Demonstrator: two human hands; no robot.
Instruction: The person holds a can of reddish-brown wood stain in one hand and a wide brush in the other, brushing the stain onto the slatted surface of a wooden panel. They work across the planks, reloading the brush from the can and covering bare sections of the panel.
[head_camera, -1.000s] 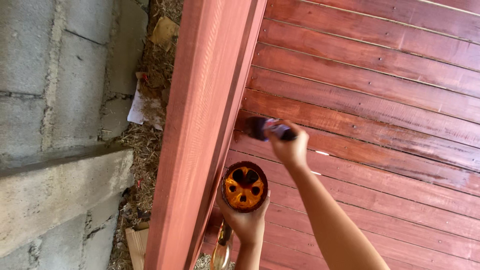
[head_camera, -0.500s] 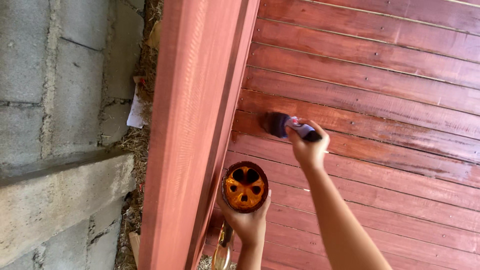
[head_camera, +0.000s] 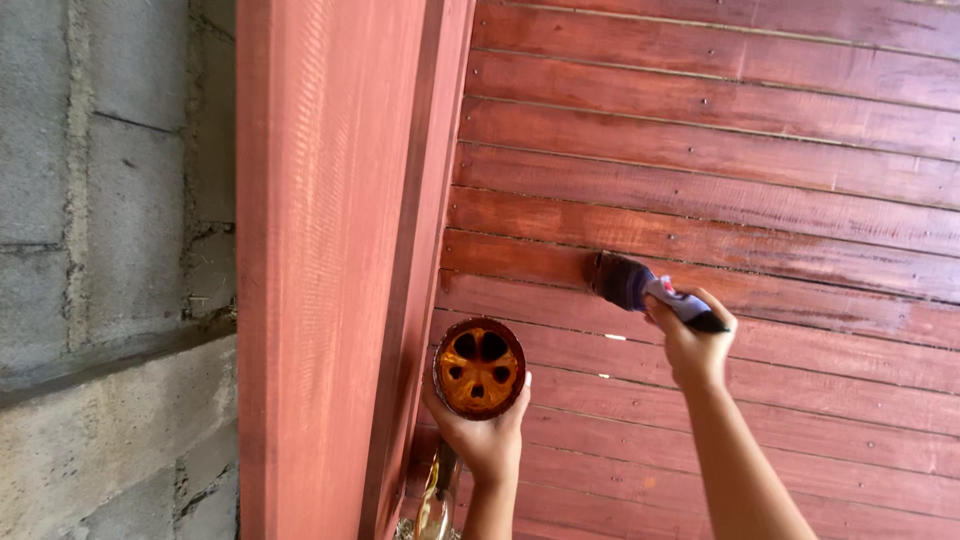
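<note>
Head view: the right hand (head_camera: 693, 345) grips the handle of a paintbrush (head_camera: 640, 288), fingers wrapped tight round it, bristles pressed flat against the red-stained plank wall (head_camera: 760, 150) at about 2 o'clock from the frame's centre. Half a second ago the brush sat nearer the post; it has since slid along the same plank toward 3 o'clock, and the board behind it — toward 9 o'clock — looks darker and wetter. That stroke is spreading stain outward from the corner.

The left hand (head_camera: 485, 435) cups a small round tin (head_camera: 479, 368) from below, fingers curled up its side, at roughly 6 o'clock. It has barely moved. The tin's inside shows orange with dark patches — possibly stain residue, though the view is too small to be sure.

A tall red post (head_camera: 320, 260) stands at 9 o'clock of the tin, with a grey block wall (head_camera: 100, 200) beyond it.
</note>
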